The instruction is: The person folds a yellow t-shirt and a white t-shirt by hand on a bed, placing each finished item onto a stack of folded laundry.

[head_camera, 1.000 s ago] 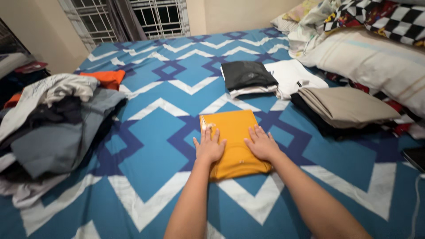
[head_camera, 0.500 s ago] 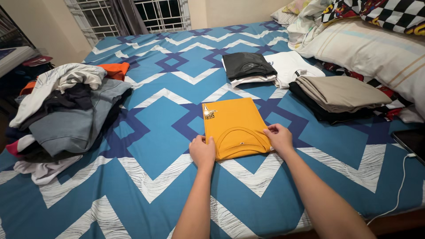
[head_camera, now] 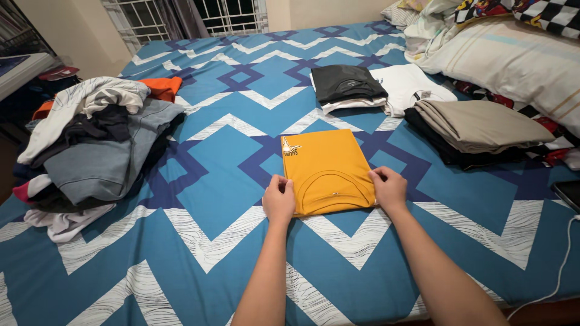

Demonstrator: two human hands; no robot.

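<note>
Both hands had shifted from pressing flat on the folded yellow shirt (head_camera: 326,172) to its near corners. Left hand (head_camera: 279,201) and right hand (head_camera: 388,188) were closed, pinching its edges, apparently to square it on the bed (head_camera: 229,157), short of the folded stacks (head_camera: 350,87)

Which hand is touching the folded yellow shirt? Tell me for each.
Touching, both. The head view shows the left hand gripping the yellow shirt at its near left corner and the right hand at its near right corner.
</note>
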